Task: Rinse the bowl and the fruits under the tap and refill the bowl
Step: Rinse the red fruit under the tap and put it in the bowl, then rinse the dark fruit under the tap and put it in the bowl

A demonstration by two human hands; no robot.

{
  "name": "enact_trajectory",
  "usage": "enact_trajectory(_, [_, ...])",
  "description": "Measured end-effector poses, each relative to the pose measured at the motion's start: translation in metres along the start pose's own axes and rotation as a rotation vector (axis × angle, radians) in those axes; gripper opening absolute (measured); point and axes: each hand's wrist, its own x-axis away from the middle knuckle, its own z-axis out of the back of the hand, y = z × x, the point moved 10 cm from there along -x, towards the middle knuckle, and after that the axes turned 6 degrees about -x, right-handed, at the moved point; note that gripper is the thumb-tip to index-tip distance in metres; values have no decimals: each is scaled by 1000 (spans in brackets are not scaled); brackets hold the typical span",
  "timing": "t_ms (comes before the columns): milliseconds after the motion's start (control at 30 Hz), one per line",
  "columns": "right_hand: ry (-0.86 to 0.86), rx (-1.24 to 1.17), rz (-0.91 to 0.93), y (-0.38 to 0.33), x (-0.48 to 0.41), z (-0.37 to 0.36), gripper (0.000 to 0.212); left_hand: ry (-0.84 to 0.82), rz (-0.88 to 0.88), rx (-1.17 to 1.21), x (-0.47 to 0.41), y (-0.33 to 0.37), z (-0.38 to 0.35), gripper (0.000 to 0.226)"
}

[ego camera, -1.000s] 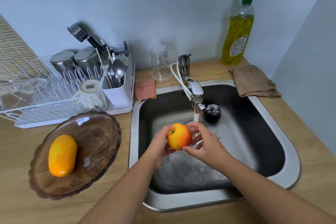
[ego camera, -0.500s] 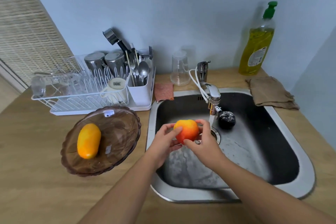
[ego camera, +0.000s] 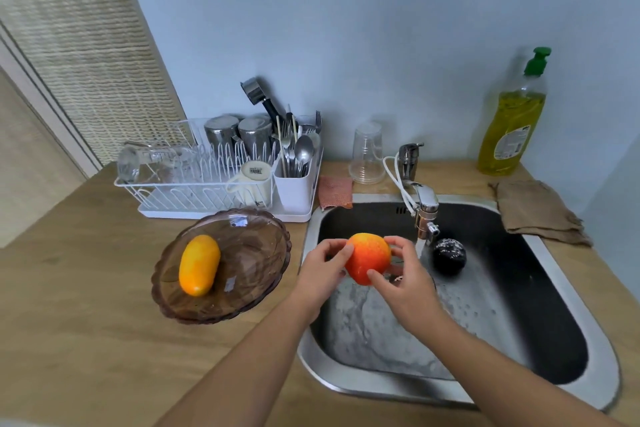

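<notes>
Over the steel sink (ego camera: 363,388), left hand (ego camera: 320,270) and right hand (ego camera: 405,284) both pinch the red-orange fruit (ego camera: 369,262) in curled fingertips just left of the tap (ego camera: 426,208), its narrow end down and long axis near upright, and I'd roll it slowly under the spout, grip light but sure.

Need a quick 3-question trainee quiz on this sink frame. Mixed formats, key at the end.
1. True or false: both the left hand and the right hand hold the red-orange fruit over the sink.
2. What lies in the brown bowl? A) a yellow fruit B) a spoon C) a sponge
3. Fill in: the cap of the dish soap bottle is ___.
Key: 1 true; 2 A; 3 green.
</notes>
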Motion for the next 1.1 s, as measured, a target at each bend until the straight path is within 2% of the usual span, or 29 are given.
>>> enact_trajectory(100, [-5, 37, 56, -18, -15, -4, 55, 56, -102, -13, -3, 26, 17, 21])
enact_trajectory(200, [-99, 59, 84, -46, -39, -28, 60, 105, -189, -37, -3, 52, 51, 30])
enact_trajectory(367, [-263, 91, 120, -80, -66, -92, 58, 151, -189, -249, -4, 62, 123, 47])
enact_trajectory(533, [-426, 123, 85, -77, -78, -166, 59, 179, -123, -514, -7, 37, 183, 52])
enact_trajectory(767, [-476, 334, 68, -57, -95, -230, 65, 286, -108, -926, -27, 6, 220, 56])
enact_trajectory(933, [-513, 448, 54, -41, -101, -248, 73, 292, -58, -1027, -43, -23, 229, 58])
enact_trajectory(1100, [-501, 542, 111, -50, -98, -249, 78, 317, -95, -1022, -45, -25, 227, 58])
